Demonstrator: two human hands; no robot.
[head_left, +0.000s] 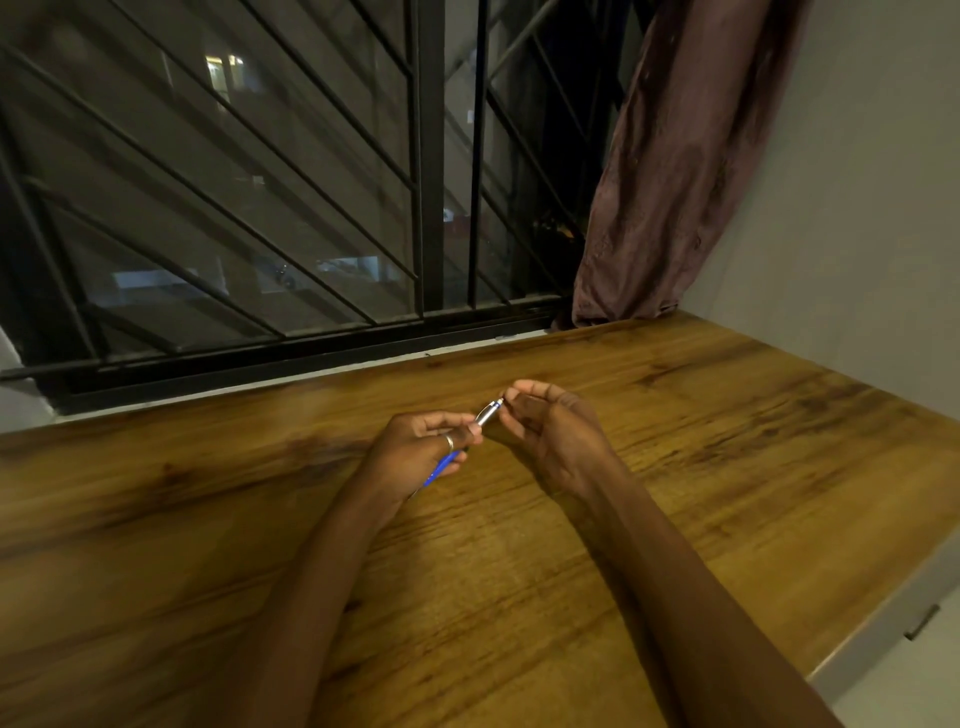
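Holding a pen (487, 414) above the wooden surface (519, 571), the left hand (421, 447) has its fingers (449, 420) curled round the barrel at the join where the silver front section meets the blue rear. The blue end pokes out under the palm toward 7 o'clock. The pen's long axis runs from 7 o'clock up to 1 o'clock, and it is tilted clear of the surface, not resting on it.

The right hand (550, 431) sits at the pen's 1 o'clock end. Its thumb and forefinger are bent inward and pinch the small tip piece, while the other fingers curl loosely behind. So both hands grip the same pen, the left at the middle and the right at the nose.

The work looks like unscrewing or pulling off the front end. The right hand is the nearer one to the tip and is already on it, in line with the axis. Any twist or pull should therefore follow the 7-to-1 line, with the left hand bracing the barrel so it does not turn.
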